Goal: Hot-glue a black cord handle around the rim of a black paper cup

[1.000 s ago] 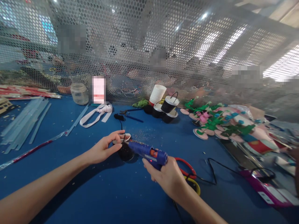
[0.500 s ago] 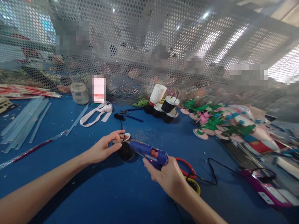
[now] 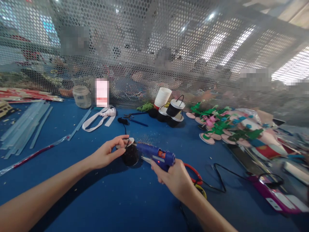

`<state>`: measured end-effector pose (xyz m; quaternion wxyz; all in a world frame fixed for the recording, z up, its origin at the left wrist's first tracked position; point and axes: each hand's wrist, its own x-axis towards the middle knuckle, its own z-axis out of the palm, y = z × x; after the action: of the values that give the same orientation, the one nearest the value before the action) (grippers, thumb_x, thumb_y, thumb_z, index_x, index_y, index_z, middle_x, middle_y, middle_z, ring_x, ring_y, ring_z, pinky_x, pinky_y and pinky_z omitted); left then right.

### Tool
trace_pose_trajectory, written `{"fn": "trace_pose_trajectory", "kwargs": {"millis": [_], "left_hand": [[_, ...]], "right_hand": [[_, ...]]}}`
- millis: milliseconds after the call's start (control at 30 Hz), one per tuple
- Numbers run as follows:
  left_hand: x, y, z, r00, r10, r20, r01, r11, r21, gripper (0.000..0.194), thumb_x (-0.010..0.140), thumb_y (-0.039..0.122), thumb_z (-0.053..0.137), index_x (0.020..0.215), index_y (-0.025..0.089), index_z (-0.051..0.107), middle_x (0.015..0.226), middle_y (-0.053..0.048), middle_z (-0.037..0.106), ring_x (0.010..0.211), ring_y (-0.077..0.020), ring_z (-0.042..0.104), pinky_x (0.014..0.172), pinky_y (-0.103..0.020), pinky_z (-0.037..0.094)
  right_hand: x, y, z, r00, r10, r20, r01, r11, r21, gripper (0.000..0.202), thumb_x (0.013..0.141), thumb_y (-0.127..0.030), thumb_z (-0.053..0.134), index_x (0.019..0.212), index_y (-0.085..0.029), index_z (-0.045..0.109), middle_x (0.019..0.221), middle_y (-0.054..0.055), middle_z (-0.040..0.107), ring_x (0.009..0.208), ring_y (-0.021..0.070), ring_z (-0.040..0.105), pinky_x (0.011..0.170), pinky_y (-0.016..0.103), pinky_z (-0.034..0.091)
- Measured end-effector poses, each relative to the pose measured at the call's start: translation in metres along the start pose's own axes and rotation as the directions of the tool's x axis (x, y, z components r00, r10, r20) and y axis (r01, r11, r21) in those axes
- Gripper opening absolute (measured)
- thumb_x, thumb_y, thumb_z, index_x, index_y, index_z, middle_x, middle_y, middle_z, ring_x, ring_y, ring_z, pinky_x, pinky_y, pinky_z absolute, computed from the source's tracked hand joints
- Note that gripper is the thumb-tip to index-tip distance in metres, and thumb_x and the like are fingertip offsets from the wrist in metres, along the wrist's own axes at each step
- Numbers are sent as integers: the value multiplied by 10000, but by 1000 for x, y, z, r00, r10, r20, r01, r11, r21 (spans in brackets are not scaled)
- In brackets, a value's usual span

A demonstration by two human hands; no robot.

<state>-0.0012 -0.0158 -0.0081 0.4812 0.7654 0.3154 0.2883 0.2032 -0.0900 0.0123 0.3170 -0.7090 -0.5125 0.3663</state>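
Observation:
A small paper cup wrapped in black yarn (image 3: 131, 155) stands on the blue table in front of me, its white rim showing. My left hand (image 3: 114, 150) is closed at the cup's rim, thumb and fingers pinching a black cord (image 3: 128, 141) against it. My right hand (image 3: 170, 178) is wrapped round a blue hot glue gun (image 3: 154, 153) with a small red light lit. The gun's nozzle points left, close beside the cup's upper side. Under my right hand lie scissors (image 3: 196, 174) with red and yellow handles, partly covered; a pointed blade shows at the left.
Behind are black-wrapped cups (image 3: 174, 109), a stack of white cups (image 3: 163, 96), pliers (image 3: 136, 117) and white ribbon (image 3: 103, 117). Translucent glue sticks (image 3: 26, 125) lie left. Felt flower pieces (image 3: 217, 129) and a purple power strip (image 3: 272, 193), with a black cable, are right.
The glue gun has shifted slightly right and turned flatter, its nozzle drawing back from the cup's rim. The scissors' blade now shows below it. My left hand and the cup stay in place.

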Motion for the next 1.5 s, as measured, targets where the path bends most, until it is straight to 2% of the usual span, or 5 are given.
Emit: {"fn": "trace_pose_trajectory", "kwargs": {"millis": [500,1000,1167,1300,1500], "left_hand": [[1,4,-8,997,72,17,-74,989,126,118,826,244,397,729,178,399,1130,-118,544,1261,-211,264,997,-447,245],[-8,38,-9,971,182,155,-235,850,472,61,776,177,454,728,180,492,1189,-82,493,1275,-236,207,1022,-449,212],[-9,44,-8,961,193,199,-264,853,450,68,776,185,461,719,180,497,1175,-81,506,1264,-240,233,1025,-451,202],[-8,46,-7,954,157,257,-247,894,373,64,785,210,463,731,181,482,1029,-74,570,1259,-220,253,1029,-410,211],[-7,46,-8,929,95,357,-182,959,218,86,798,233,459,735,175,460,1066,-53,550,1202,-200,345,984,-337,278]], "right_hand": [[44,14,-21,993,-104,-64,117,961,252,216,631,-334,606,678,-140,524,494,-30,551,409,91,497,399,198,391],[85,25,-15,974,-146,-172,100,963,-251,291,730,-274,551,471,-184,455,412,41,528,519,196,588,510,281,428],[52,-6,-15,877,-463,-128,396,849,-350,70,745,-225,556,744,-192,617,950,86,600,997,209,501,880,355,352],[30,-30,-9,535,-825,180,844,510,-166,227,849,-222,399,939,-191,606,1166,85,485,1112,158,415,941,339,326],[33,-36,-4,567,-694,445,812,563,-157,197,848,-231,421,824,-163,604,1272,98,376,1208,182,297,987,374,257]]}}
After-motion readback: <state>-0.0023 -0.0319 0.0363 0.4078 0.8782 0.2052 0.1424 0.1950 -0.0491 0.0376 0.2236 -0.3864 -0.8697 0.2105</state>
